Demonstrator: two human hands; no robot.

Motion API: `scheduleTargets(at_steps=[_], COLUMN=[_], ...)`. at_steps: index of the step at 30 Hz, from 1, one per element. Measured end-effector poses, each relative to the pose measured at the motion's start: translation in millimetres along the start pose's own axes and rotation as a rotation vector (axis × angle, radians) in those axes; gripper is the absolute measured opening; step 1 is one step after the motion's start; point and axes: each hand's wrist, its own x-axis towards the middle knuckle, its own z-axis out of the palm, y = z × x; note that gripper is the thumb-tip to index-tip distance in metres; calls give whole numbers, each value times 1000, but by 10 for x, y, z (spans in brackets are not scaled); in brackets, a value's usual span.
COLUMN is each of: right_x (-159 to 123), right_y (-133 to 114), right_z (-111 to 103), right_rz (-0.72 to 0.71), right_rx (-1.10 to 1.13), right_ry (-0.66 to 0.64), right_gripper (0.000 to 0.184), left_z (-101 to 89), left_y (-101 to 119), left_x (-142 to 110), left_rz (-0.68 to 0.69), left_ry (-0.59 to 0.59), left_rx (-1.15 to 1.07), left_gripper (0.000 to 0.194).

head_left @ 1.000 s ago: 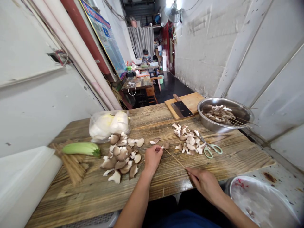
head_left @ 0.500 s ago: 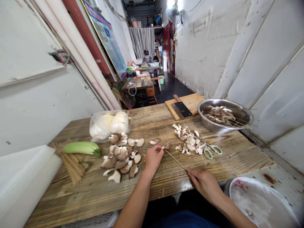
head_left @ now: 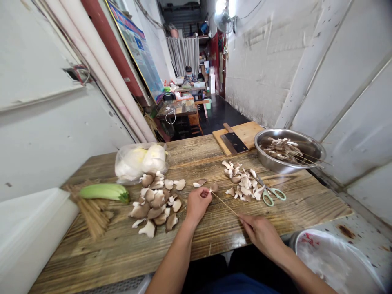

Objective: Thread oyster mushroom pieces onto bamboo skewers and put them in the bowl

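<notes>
The left hand (head_left: 198, 203) pinches the white stem side of a small brown-and-white mushroom piece (head_left: 214, 187) between the thumb and the fingers. The right hand (head_left: 265, 234) is closed around the near end of a thin, pale wooden skewer (head_left: 226, 204), which runs slantwise from this hand to the mushroom piece, over the brown wooden surface (head_left: 214, 241).

The step in hand seems to be the putting of the mushroom piece on the skewer. Whether the point has passed through the piece, one cannot tell, because the left fingers hide this place.

For the next move, a firm but gentle pinch on the piece seems necessary, and the skewer should be kept straight in line with it. The mushroom looks soft, so a hard push could tear it, and the fingertips are near to the point.

One loose brown mushroom piece (head_left: 200, 183) lies just beyond the left hand. A pile of larger grey-brown mushrooms (head_left: 157, 199) is to the left, and a heap of smaller pieces (head_left: 245, 185) is to the right, beside scissors with pale green handles (head_left: 278, 194). The round steel bowl (head_left: 275, 165) contains mushrooms on skewers (head_left: 283, 149).
</notes>
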Motion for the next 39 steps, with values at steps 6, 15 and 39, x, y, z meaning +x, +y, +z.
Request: scheduleTargets(at_steps=[6,15,39], right_x=[171,539,437], right_y=[19,-48,94], right_z=[60,248,213], right_rz=[-27,-46,-101], right_rx=[27,118,-36], right_ry=[36,114,37], right_gripper=[34,33,33], left_z=[74,79,-99], left_y=[12,18,-393], left_x=[-39,-36,400], left_rz=[88,116,-334], left_ry=[-61,2,127], left_rx=[-72,-32,-205], left_gripper=[10,13,13])
